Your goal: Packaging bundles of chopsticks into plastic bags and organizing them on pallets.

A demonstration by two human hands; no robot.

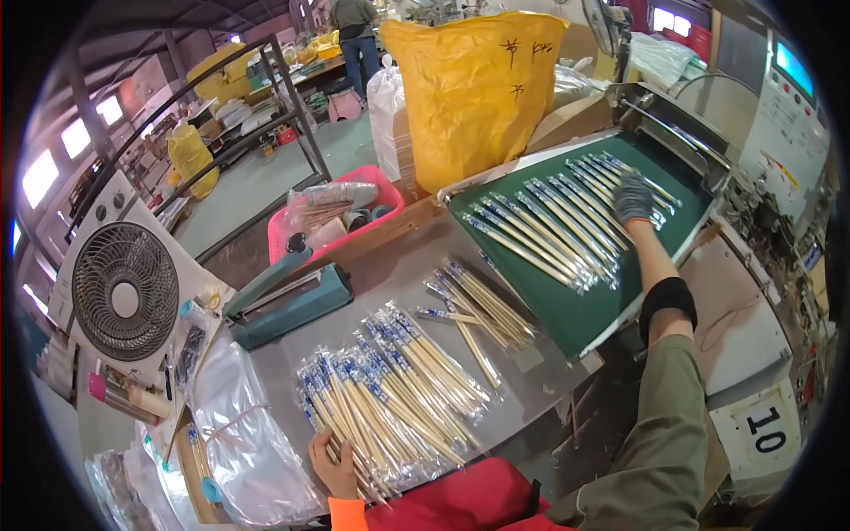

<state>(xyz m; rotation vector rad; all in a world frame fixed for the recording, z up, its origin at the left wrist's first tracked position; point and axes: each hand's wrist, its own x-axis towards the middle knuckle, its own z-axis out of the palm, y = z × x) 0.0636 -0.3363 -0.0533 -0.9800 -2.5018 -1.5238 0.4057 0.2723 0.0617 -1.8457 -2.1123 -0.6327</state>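
Red cloth (452,504): near edge. Wrapped chopsticks (390,389): heaped on the near surface (390,283), printed ends far, presumably aligned for tidiness. Left hand (333,469): fingers bent against the heap's near left corner; whether clamped, cannot tell. Right hand (632,199), grey-gloved: over more packets (553,228) on the green belt (562,323), probably spaced to stay separate; grip hidden. Left: clear bags (239,407), flat. Far: teal sealer (301,310), pink basket (279,239).
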